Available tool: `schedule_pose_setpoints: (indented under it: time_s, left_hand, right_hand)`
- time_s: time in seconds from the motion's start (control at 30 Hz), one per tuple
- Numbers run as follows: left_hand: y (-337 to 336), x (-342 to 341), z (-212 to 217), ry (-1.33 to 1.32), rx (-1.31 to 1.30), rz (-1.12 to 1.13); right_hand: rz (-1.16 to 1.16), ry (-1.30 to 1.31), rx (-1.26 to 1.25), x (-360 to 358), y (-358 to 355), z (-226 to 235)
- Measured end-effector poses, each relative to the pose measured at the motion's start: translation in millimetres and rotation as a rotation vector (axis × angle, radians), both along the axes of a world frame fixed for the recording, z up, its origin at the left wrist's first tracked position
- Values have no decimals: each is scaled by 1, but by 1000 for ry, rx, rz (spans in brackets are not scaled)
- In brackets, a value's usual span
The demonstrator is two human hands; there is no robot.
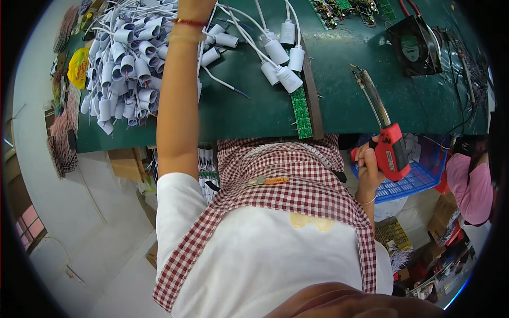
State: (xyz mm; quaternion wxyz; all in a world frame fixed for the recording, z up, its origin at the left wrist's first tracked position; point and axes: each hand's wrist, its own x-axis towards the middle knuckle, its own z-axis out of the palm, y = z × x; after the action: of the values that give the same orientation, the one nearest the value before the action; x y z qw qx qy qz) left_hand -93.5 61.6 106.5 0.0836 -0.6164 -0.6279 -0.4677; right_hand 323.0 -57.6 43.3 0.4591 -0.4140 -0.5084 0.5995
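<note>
My right hand is wrapped round the red handle of a soldering gun. The gun's long metal tip points up over the front edge of the green table. My left arm stretches far across the table, and my left hand is cut off by the top of the picture, its fingers out of sight. Beside that arm lies a heap of white lamp holders with white cables. In the middle, several more lamp holders rest on a strip of green circuit boards, which lies along a brown bar.
A black fan stands at the right of the green table. Loose circuit boards lie at the far edge. Below the table on the right is a blue basket. Another person's pink sleeve shows at the far right.
</note>
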Motion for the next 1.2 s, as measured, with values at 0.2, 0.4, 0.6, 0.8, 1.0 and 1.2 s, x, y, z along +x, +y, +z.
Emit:
schedule_pose_setpoints:
  time_s: [0.2,0.4,0.6,0.8,1.0,1.2]
  left_hand:
    - [-43,30,37,-384,322,-477]
    - [-113,97,46,-241,-370,-286]
    - [-147,139,-48,-137,-813,-44]
    - [-157,152,-71,-378,-630,-36]
    - [-157,159,-71,-359,-570,-72]
    - [-159,163,-74,-252,-556,-9]
  right_hand:
    - [59,42,3,-6,8,5]
    - [50,28,23,-9,5,4]
    - [73,-2,-42,-1,-3,5]
    - [118,-29,-101,13,-18,-4]
    - [161,-262,-123,22,-32,-9]
    - [190,-264,-154,28,-36,-15]
